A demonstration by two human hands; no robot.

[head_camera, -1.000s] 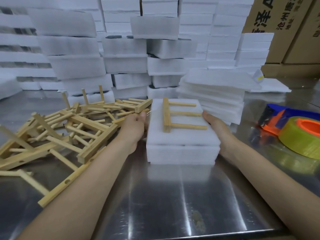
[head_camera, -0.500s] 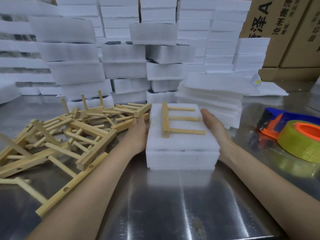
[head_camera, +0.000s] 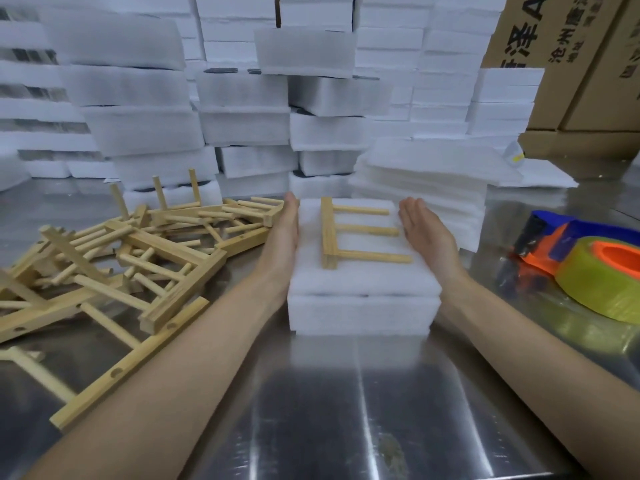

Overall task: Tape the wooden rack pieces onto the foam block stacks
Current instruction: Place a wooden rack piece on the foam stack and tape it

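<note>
While the rack piece [head_camera: 349, 233] lies flat on the two-block foam stack [head_camera: 363, 306] at mid-tabletop [head_camera: 346, 410], the left hand [head_camera: 282, 237] and right hand [head_camera: 426, 233], fingers straight and together, flank and touch the stack's sides. Step, as judged: squaring up; taping not yet begun. The next move likely calls for one hand to fetch the tape dispenser [head_camera: 588, 265] at right. Spare-piece pile [head_camera: 138, 258] lies left.

One head-worn camera (wide-angle) looks forward and down, close over the steel table [head_camera: 346, 410].
</note>
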